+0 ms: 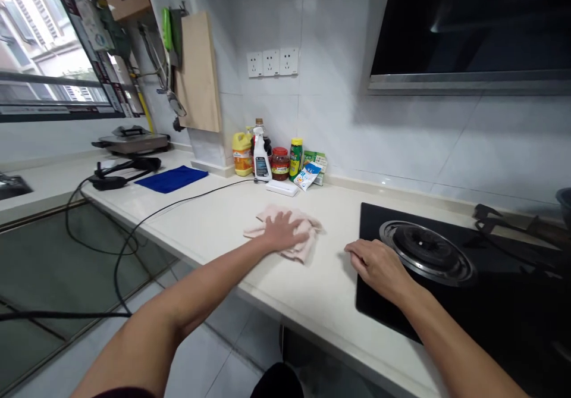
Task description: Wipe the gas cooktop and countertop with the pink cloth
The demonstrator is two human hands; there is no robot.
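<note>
My left hand lies on a crumpled pale pink cloth on the white countertop, its fingers spread over the fabric and pressing it down. Part of the cloth is hidden beneath the palm. My right hand is at the left edge of the black cooktop, beside a round burner. Its fingers are curled together and no object shows in them. Whether it rests on the surface or hovers just over it, I cannot tell.
Against the wall stand a yellow jug, a white spray bottle, a red-lidded jar, a green container and packets. A white box, blue cloth and black cable lie leftward. A range hood overhangs the cooktop.
</note>
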